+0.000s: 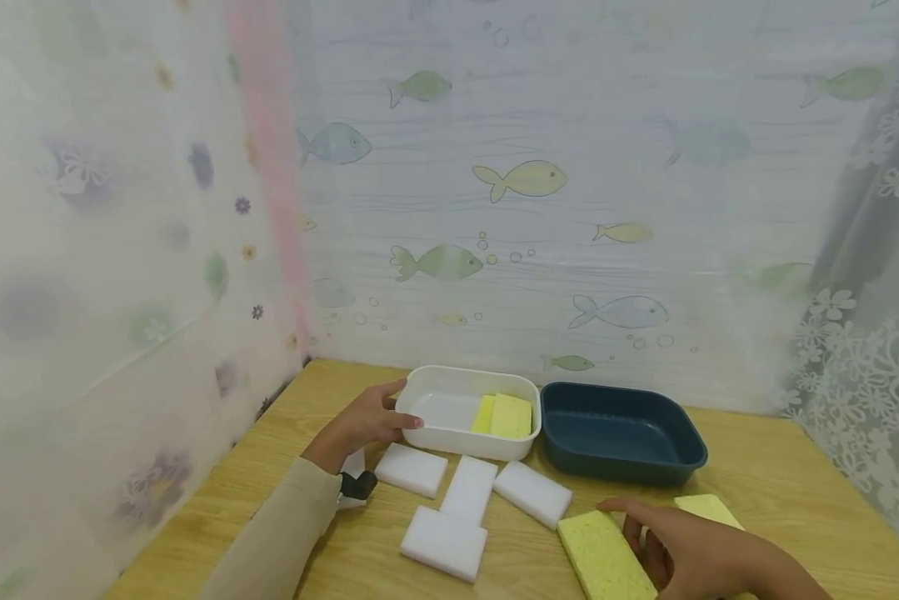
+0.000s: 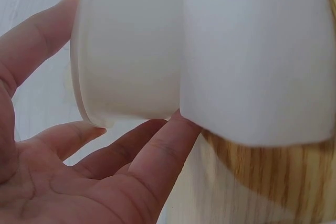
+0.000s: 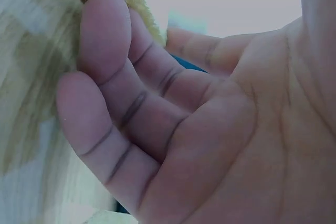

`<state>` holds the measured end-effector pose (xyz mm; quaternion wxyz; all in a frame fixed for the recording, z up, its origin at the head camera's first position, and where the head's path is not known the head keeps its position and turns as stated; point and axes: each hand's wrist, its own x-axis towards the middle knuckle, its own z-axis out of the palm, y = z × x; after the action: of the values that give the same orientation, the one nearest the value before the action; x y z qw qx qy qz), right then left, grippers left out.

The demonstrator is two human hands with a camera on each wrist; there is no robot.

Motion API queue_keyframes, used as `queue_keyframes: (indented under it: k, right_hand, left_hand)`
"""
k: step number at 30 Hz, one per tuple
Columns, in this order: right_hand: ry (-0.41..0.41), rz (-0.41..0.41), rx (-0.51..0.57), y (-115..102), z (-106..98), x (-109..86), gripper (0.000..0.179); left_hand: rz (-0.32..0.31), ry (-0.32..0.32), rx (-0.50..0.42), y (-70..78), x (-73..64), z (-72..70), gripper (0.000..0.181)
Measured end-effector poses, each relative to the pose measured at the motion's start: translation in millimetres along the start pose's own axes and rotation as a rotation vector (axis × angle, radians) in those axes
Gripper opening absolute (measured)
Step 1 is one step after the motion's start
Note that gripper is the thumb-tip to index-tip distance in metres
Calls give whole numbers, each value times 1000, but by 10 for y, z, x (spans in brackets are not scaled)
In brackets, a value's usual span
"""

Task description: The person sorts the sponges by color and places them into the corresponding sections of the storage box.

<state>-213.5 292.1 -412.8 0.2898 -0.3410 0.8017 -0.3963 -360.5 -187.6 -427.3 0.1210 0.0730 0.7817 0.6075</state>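
1. Right hand (image 1: 707, 546), lower right of the frame: its fingers (image 3: 107, 35) curl beside a yellow sponge (image 1: 602, 554), the index fingertip at the far end. The thumb's contact is hidden, so I cannot tell whether the sponge is pinched or merely touched.

2. That sponge lies at the bottom of the frame, right of centre. It looks light and porous; a good lift would call for gentle, even pressure on opposite edges, with the thumb set before raising.

3. A second yellow sponge (image 1: 707, 508) shows just behind the hand; keeping the lower fingers tucked should avoid dragging it along.

4. Left of centre, the left hand (image 1: 367, 419) spreads wide around the left end of a white box (image 1: 449, 442), thumb on the near side. Light steadying there seems enough; squeezing could skew the box.

5. Inside its right end sit yellow pieces (image 1: 511, 416).

6. White blocks (image 1: 444, 542) lie lower centre, one overlapping another; a path well above them looks safest.

7. Right of the white box, a blue box (image 1: 614, 468) stands on the wooden desk (image 1: 779, 467), before a fish-patterned curtain (image 1: 524, 250).
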Motion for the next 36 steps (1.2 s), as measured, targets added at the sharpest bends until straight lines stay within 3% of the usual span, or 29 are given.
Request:
queue_keyframes:
  k: [6, 14, 20, 25, 36]
  right_hand:
    - [5, -51, 61, -35, -38, -39, 90]
    - [32, -100, 28, -85, -59, -64, 91]
    - [91, -54, -36, -135, -64, -50, 95]
    - [143, -62, -120, -235, -108, -7, 97]
    - [294, -159, -345, -519, -260, 124, 99]
  left_hand:
    - [-12, 0, 11, 6, -6, -3, 109]
    - [-4, -19, -2, 8, 3, -27, 109]
    - [2, -15, -6, 4, -3, -13, 108]
    - [3, -14, -13, -38, -7, 1, 110]
    - [14, -32, -10, -13, 1, -14, 108]
